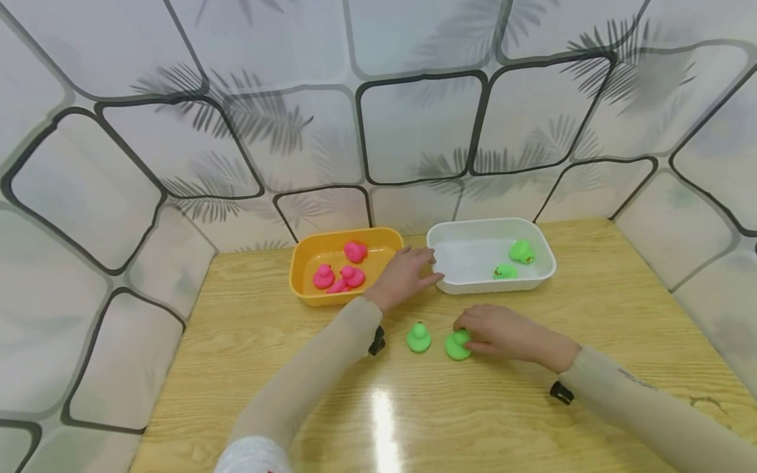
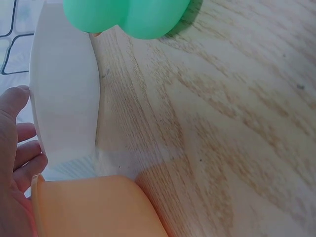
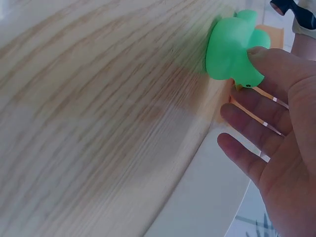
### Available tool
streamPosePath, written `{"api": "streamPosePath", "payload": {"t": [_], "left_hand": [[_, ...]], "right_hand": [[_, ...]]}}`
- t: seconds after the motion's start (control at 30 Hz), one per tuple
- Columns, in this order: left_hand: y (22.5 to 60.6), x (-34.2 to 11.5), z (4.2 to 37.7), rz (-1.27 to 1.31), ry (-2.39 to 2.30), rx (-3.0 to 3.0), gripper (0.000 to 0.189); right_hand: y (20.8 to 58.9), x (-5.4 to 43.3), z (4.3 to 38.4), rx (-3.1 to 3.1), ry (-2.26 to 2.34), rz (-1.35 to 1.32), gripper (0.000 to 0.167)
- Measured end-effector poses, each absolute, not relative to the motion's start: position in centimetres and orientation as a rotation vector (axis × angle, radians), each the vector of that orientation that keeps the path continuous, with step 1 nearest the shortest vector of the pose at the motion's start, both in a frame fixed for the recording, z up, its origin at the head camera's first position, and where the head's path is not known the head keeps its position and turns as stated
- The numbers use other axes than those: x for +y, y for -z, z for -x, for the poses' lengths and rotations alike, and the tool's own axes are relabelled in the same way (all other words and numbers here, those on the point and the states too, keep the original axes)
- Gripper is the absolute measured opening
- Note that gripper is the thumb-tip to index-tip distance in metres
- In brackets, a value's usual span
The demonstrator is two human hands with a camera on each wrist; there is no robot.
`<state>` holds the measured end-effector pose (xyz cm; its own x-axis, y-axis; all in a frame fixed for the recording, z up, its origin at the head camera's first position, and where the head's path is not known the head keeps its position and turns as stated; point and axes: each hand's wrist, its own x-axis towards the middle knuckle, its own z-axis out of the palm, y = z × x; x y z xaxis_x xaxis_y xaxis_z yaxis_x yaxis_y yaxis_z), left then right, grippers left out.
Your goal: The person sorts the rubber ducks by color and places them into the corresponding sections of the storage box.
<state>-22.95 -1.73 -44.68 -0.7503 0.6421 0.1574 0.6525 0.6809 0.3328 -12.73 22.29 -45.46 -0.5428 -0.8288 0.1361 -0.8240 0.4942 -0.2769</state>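
My right hand [image 1: 503, 333] pinches the head of a green rubber duck [image 1: 456, 346] on the table, thumb on one side and index finger on the other. In the right wrist view, the remaining fingers are spread beside this duck [image 3: 227, 49]. Just left of it, a second green rubber duck [image 1: 418, 339] stands upright on the wood. My left hand [image 1: 405, 277] reaches across the right end of the orange basin [image 1: 300, 282], its relaxed fingertips at the left rim of the white basin [image 1: 467, 256]. Two more green ducks [image 1: 522, 251] lie inside the white basin.
Several pink rubber ducks [image 1: 323, 276] sit in the orange basin. Both basins stand side by side near the back of the wooden table [image 1: 236, 368], with a narrow gap between them. A patterned wall covering [image 1: 420, 131] rises behind and at both sides.
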Motion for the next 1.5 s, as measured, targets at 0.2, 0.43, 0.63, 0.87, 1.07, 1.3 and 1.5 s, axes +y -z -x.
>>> {"api": "streamPosePath", "payload": {"t": [0.2, 0.43, 0.63, 0.87, 1.07, 1.3, 1.5], "left_hand": [[44.6, -1.7, 22.9, 1.096, 0.564, -2.863, 0.035], [44.5, -1.7, 22.9, 1.092, 0.535, -2.879, 0.037], [44.4, -1.7, 22.9, 1.088, 0.527, -2.894, 0.037], [44.4, -1.7, 23.0, 1.102, 0.517, -2.879, 0.037], [44.4, -1.7, 23.0, 1.09, 0.518, -2.891, 0.037], [44.4, -1.7, 23.0, 1.096, 0.53, -2.89, 0.037], [44.3, -1.7, 22.9, 1.098, 0.531, -2.891, 0.037]], "right_hand": [[45.4, 23.3, 12.6, 2.709, 0.497, 1.428, 0.02], [44.9, 24.5, 12.6, 2.729, 0.549, 1.425, 0.02], [44.4, 25.3, 12.8, 2.761, 0.504, 1.316, 0.022], [42.9, 26.0, 13.0, 2.785, 0.505, 1.31, 0.025], [42.1, 26.5, 13.6, 2.838, 0.508, 1.418, 0.028], [41.2, 26.9, 14.3, 2.908, 0.48, 1.509, 0.034], [40.3, 27.1, 15.0, 2.927, 0.492, 1.547, 0.035]]}}
